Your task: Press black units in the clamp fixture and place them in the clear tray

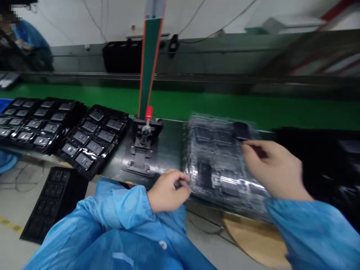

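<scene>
A clear plastic tray (222, 157) holds several dark rectangular parts in its pockets. My right hand (274, 170) is over its right side, thumb and forefinger pinched at the lower edge of a black rectangular part (241, 131), which sits askew near the tray's back corner. By the tray's front left edge is my left hand (168, 190), its fingers curled in; whether anything small is inside them is hidden. Left of the tray stands a black clamp fixture (143, 146) with a red-tipped lever (149, 112). Blur softens both hands and the tray.
Black trays of rectangular parts (92, 137) line the bench on the left. Another black tray stack (49, 202) sits lower, beside the bench. Dark material (312, 161) lies at right. A round wooden stool top (253, 236) is below. A person in blue (32, 37) works far left.
</scene>
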{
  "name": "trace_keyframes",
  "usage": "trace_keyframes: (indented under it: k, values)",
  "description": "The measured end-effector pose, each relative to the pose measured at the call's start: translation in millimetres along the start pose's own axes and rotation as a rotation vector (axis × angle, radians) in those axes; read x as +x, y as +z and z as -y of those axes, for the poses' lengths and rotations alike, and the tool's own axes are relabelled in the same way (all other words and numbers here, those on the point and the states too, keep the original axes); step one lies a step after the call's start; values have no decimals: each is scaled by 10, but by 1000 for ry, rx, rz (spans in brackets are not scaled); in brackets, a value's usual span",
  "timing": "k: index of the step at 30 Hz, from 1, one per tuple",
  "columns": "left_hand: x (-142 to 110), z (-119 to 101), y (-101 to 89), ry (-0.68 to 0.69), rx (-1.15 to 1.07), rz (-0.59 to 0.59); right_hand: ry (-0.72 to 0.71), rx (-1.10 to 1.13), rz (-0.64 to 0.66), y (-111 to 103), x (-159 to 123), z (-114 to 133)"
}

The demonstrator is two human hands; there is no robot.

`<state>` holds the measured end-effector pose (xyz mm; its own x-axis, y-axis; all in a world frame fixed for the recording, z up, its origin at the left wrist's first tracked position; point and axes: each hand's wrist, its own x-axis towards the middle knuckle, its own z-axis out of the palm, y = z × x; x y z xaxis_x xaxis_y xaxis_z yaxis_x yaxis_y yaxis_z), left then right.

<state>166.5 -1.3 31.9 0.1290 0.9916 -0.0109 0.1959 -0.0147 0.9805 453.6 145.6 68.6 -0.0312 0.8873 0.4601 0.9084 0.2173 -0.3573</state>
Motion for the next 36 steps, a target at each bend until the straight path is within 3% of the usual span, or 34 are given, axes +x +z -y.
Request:
trace_keyframes:
  k: [3,5,8,12,15,17,22,26,31,36]
  values:
    - [-358,-162,-569,94,20,198,-183,138,55,-153,-379,540]
    - [-553,-241,-1031,198,100,254,-290,215,135,-212,-635,893]
    - [-799,-254,-1768,256,295,145,-356,314,226,-140,-952,1286]
    - [-1128,-96,-2674,265,724,-89,-297,516,324,170,-1248,1664]
    - [-1354,89,-3186,220,1006,-134,-153,666,475,415,-1391,2041]
    - [-1459,228,-3416,165,1119,-119,-56,773,623,582,-1450,2361]
    - [-1529,600,-3627,62,1212,-81,180,1054,862,1173,-1471,3167]
    - [-1473,833,-3573,98,1197,-77,339,1091,832,1695,-1390,3595]
    - [-1386,942,-3450,98,1176,-134,413,1141,721,2113,-1291,3807]
    - [-1280,906,-3371,60,1128,-149,409,1206,642,2284,-1232,3827]
